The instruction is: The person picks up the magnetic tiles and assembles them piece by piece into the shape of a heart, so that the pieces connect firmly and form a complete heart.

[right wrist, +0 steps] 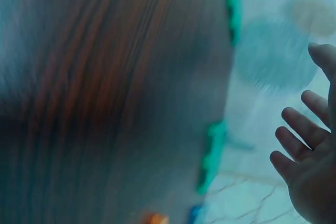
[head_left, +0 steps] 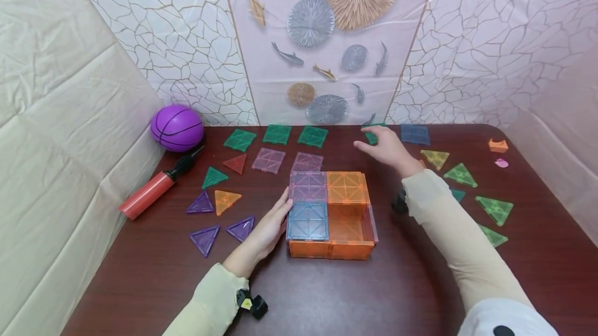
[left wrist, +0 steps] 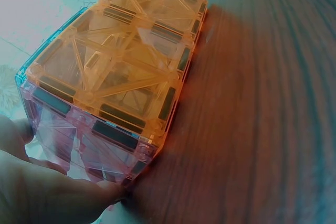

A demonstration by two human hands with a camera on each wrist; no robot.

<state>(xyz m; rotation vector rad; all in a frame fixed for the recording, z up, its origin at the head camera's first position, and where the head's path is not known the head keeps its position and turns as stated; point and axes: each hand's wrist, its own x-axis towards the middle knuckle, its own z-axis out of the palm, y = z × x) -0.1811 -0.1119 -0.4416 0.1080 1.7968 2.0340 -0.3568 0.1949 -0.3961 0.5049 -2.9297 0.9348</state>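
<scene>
A low box of translucent magnetic tiles (head_left: 310, 250) sits on the table, with orange tiles along its front. Its top carries a pink square (head_left: 308, 186), a blue square (head_left: 307, 220) and an orange square (head_left: 346, 188); the front right quarter is uncovered. My left hand (head_left: 267, 228) rests against the box's left side, touching the pink side tile (left wrist: 79, 140) in the left wrist view. Over the table's back edge, my right hand (head_left: 389, 150) reaches with fingers spread, holding nothing. It partly covers a green square tile (head_left: 372, 138) in the head view.
More green squares (head_left: 277, 134) and pink squares (head_left: 268, 160) lie behind the box. Purple triangles (head_left: 204, 240) are at left, yellow-green triangles (head_left: 495, 210) at right. A blue square (head_left: 415, 134) lies at the back. A purple ball (head_left: 177, 128) and a red hand pump (head_left: 148, 195) stand far left.
</scene>
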